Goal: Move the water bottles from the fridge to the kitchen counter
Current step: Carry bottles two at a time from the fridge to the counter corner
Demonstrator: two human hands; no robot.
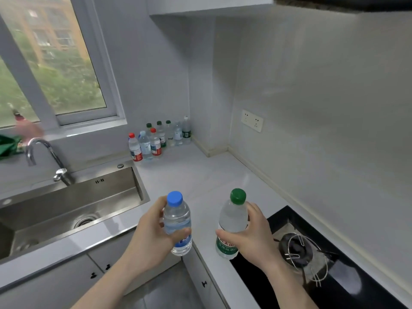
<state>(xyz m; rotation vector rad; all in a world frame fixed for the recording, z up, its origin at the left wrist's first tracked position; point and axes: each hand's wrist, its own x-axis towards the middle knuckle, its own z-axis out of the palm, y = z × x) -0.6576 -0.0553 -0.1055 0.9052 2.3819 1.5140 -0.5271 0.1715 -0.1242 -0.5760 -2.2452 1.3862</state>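
My left hand (151, 230) grips a clear water bottle with a blue cap and blue label (177, 221), held upright above the front edge of the white counter (200, 175). My right hand (254, 233) grips a second bottle with a green cap and green label (231, 219), also upright, just left of the stove. Several water bottles (156, 139) with red, blue, green and white caps stand grouped in the far corner of the counter under the window. The fridge is out of view.
A steel sink (66, 210) with a curved tap (44, 157) lies to the left. A black gas stove (312, 253) with a wire pot stand sits at the right. A wall socket (252, 120) is above the counter. Cabinet doors are below.
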